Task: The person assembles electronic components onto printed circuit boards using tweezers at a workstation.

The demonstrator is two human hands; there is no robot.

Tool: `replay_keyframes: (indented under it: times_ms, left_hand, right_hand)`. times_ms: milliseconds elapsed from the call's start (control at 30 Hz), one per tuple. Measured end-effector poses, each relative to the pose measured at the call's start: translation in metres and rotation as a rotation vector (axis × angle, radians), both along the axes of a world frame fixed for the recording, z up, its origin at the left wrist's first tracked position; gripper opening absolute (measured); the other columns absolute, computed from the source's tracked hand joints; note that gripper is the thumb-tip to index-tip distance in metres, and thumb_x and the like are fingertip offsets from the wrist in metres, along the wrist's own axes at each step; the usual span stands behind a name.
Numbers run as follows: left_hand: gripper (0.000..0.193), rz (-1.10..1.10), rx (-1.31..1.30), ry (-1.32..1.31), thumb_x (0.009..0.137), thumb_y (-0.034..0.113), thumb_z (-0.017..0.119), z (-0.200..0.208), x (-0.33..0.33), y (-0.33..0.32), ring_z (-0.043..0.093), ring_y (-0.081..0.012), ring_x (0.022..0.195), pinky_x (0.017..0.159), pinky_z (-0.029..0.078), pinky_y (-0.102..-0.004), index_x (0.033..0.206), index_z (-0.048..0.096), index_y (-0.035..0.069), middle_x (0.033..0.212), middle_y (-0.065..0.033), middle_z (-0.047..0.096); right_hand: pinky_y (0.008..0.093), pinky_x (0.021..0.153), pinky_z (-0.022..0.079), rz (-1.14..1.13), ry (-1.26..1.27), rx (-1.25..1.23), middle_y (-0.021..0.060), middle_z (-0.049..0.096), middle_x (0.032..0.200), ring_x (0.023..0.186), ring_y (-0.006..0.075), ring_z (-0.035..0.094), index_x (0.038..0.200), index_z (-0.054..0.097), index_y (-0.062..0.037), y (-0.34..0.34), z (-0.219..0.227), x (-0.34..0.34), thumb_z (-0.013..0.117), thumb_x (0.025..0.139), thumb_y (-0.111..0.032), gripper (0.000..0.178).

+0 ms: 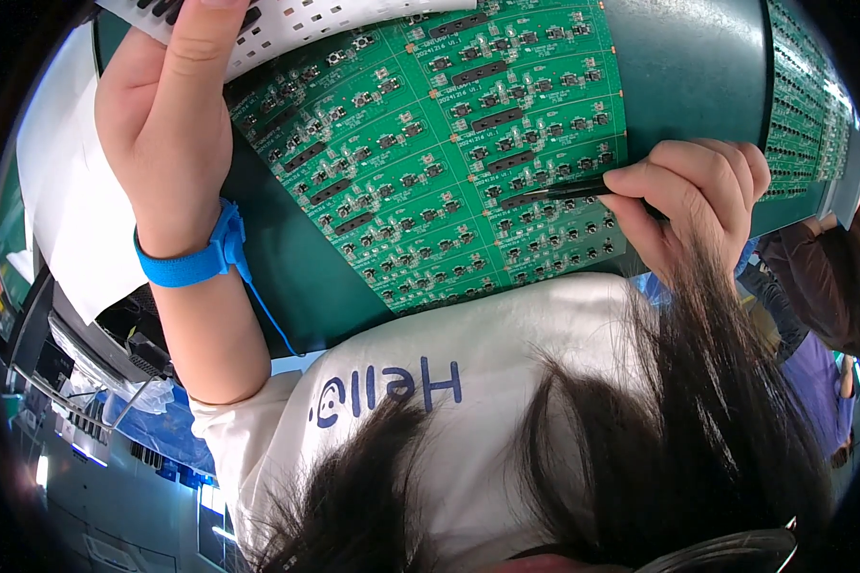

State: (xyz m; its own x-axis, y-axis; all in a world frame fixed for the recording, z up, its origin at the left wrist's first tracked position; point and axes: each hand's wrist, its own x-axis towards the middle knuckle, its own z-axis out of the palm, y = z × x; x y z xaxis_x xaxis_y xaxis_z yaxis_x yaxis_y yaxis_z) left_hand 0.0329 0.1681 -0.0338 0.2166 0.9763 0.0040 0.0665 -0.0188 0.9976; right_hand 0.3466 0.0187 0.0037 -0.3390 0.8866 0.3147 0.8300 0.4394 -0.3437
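A large green circuit board panel (440, 181) lies on the table in front of me, with rows of small buttons and black slotted strips. My right hand (693, 205) pinches black tweezers (583, 187) over its right part. The tweezer tips are at a black slotted strip (514, 201); whether they grip it is too small to tell. At the upper left, my left hand (167, 143) holds a white perforated sheet (334, 27), thumb on top, over the panel's far edge. Black pieces show at the sheet's left end. A blue wrist strap (177, 270) circles my left wrist.
The dark green tabletop (693, 67) extends beyond the panel. More green circuit boards (801, 115) lie at the right. White paper (76, 181) hangs at the left beside black equipment (143, 353). Other people (817, 286) are at the far right. My hair hangs at the lower right.
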Motion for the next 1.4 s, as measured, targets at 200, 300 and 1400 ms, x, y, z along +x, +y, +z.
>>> replay_keyframes:
  times_ms: [200, 300, 1400]
  left_hand:
    - [0.027, 0.021, 0.043, 0.009, 0.095, 0.017, 0.059, -0.001, 0.002, 0.001, 0.062, -0.0145, 0.090, 0.080, 0.048, -0.0238, 0.103, 0.065, -0.007, 0.104, -0.0125, 0.067]
    - [0.027, 0.026, 0.018, -0.012, 0.094, 0.017, 0.060, 0.001, 0.007, -0.002, 0.063, -0.0155, 0.090, 0.080, 0.048, -0.0244, 0.104, 0.065, -0.007, 0.105, -0.0129, 0.066]
    - [0.029, -0.020, 0.030, 0.024, 0.094, 0.019, 0.060, -0.002, 0.010, 0.002, 0.060, -0.0106, 0.092, 0.083, 0.044, -0.0220, 0.110, 0.063, -0.005, 0.105, -0.0068, 0.066]
  right_hand:
    - [0.0284, 0.074, 0.031, -0.007, -0.010, 0.000, -0.0044, 0.061, 0.081, 0.073, 0.0136, 0.054, 0.080, 0.071, -0.0193, 0.000, 0.002, 0.000, 0.076, 0.063, -0.027, 0.019]
    - [0.0285, 0.075, 0.031, -0.012, -0.012, 0.000, -0.0045, 0.061, 0.081, 0.073, 0.0136, 0.054, 0.080, 0.071, -0.0194, -0.001, 0.001, -0.001, 0.075, 0.064, -0.028, 0.019]
    - [0.0305, 0.073, 0.033, 0.037, -0.036, 0.005, -0.0047, 0.059, 0.085, 0.073, 0.0155, 0.055, 0.084, 0.069, -0.0210, 0.008, 0.005, 0.003, 0.078, 0.062, -0.023, 0.023]
